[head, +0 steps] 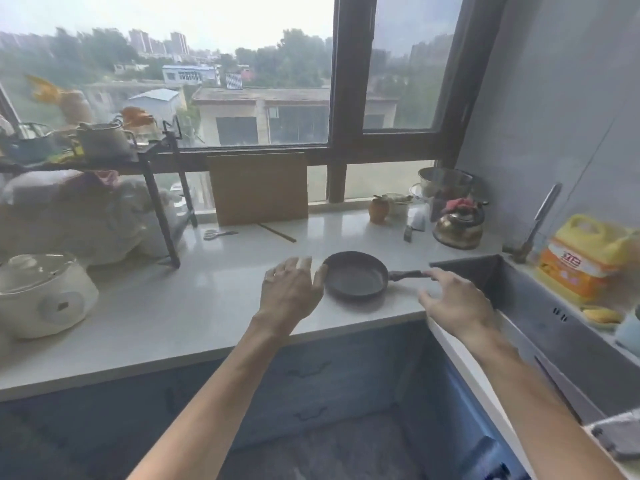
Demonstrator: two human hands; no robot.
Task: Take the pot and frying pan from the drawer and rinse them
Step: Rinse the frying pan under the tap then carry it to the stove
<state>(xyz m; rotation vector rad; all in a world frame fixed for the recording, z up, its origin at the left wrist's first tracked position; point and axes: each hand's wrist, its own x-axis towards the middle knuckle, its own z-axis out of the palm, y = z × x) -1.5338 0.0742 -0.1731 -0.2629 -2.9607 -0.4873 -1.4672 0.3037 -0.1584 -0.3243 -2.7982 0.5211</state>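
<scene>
The pan (355, 275) sat flat on the surface (207, 292), near its front edge and just left of the sink (540, 306), with its handle (407, 274) pointing right toward the basin. My right hand (455, 301) hovered at the handle's end with the fingers loosely spread; the forefinger reached to the tip, but I could not tell whether it touched, and nothing was pinched. My left hand (292, 285) was spread too, fingers straight, its thumb side just beside the pan's left rim, holding nothing. The pot was nowhere I could pick out for certain, so I judged that half of the task was still to sort. To do this step well, I reckoned the right grip should close fully round the handle, well up from its tip, so the pan would not droop when lifted. The left hand could steady the rim until the weight was taken. Then a short, level carry to the right over the sink's edge would do, keeping clear of the faucet (538, 223) and the yellow jug (585, 258) on the far side, and lowering the pan under the spout rather than dropping it in.
</scene>
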